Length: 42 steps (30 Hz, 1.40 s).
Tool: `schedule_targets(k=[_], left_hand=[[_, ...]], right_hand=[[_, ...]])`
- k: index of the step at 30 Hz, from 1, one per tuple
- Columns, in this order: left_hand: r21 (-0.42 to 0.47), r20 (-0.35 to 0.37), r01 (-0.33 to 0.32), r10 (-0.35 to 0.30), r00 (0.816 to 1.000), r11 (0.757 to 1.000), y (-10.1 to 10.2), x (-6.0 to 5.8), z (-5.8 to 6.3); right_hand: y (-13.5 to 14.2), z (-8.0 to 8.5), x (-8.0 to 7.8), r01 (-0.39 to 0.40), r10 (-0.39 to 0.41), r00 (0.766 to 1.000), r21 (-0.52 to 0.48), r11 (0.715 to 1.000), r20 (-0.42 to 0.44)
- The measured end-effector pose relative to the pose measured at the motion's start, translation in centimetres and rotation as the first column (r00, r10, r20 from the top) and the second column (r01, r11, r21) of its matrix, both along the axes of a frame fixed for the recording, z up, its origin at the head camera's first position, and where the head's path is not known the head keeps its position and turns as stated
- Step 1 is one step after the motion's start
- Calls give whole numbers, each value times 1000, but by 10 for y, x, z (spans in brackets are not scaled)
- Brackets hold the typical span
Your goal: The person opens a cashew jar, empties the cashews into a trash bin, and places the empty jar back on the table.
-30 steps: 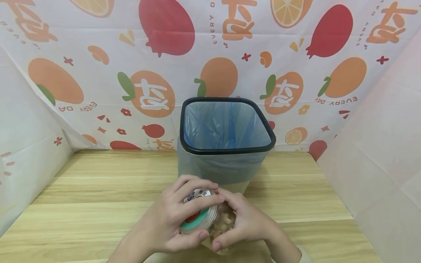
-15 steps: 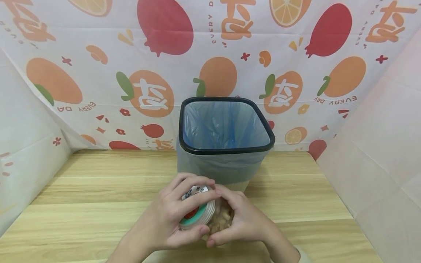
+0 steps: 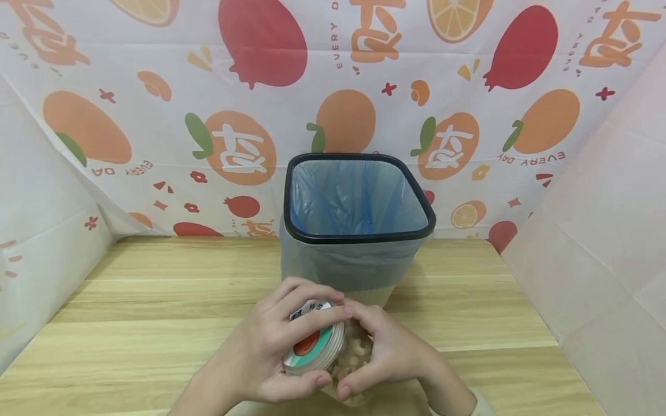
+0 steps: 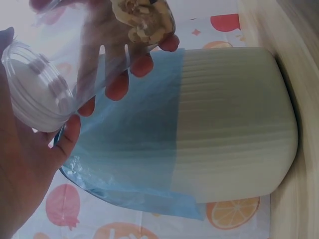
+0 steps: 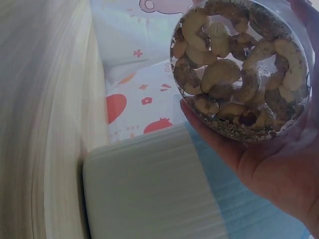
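Note:
A clear plastic jar (image 3: 357, 353) of cashew nuts (image 5: 221, 74) is held tilted close in front of the bin. My left hand (image 3: 273, 341) grips its lid (image 3: 314, 353), which has a white and teal label with a red centre. In the left wrist view the lid (image 4: 37, 89) shows ridged, clear sides. My right hand (image 3: 398, 349) is wrapped round the jar's body, fingers on the far side and thumb on the near side. Through the jar's bottom, in the right wrist view, I see the nuts with dark crumbs along the lower edge.
A pale trash bin (image 4: 234, 124) with a black rim (image 3: 359, 238) and a blue bag liner (image 3: 343, 199) stands behind the hands on the wood-grain table (image 3: 171, 323). A fruit-print cloth (image 3: 291, 121) hangs behind it, with white side panels (image 3: 598, 254) at left and right.
The jar rises slightly and comes back down, still in both hands. More of the lid's red centre shows now than half a second ago. The bin has not moved.

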<state>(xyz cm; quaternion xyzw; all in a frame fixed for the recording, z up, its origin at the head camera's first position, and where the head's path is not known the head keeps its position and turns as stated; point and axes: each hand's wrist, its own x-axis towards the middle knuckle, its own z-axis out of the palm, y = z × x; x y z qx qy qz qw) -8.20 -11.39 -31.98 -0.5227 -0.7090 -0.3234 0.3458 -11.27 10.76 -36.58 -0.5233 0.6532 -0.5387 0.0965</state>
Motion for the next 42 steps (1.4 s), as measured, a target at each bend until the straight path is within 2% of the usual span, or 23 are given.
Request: schedule_targets(k=[5, 11, 15, 20, 25, 29, 34, 38, 42], left_hand=[[9, -7, -9, 9, 1000, 1000, 0, -2, -1], [6, 15, -57, 57, 998, 998, -2, -3, -4], [-2, 24, -78, 78, 997, 997, -3, -2, -5], [-8, 31, -80, 80, 996, 997, -3, -2, -5], [-10, 39, -52, 53, 998, 999, -5, -2, -4], [5, 32, 4, -4, 999, 1000, -4, -2, -1], [28, 1, 77, -77, 997, 997, 0, -1, 2], [40, -8, 70, -70, 998, 997, 1, -1, 2], [34, 1, 2, -2, 1000, 999, -1, -1, -2]], right_hand=[[-1, 0, 1, 24, -24, 999, -4, 1000, -24], [-7, 3, 8, 157, -156, 985, 9, 987, -76], [-9, 3, 9, 199, -196, 973, 8, 980, -121], [-8, 2, 8, 193, -191, 976, 14, 981, -109], [-6, 1, 8, 160, -159, 985, 21, 987, -62], [-3, 1, 6, 62, -62, 998, 1, 998, 5], [-1, 2, 4, -18, 18, 1000, -3, 1000, -4], [-1, 2, 5, -1, 2, 1000, 5, 1000, -28], [-4, 2, 8, 90, -89, 993, 16, 996, -78]])
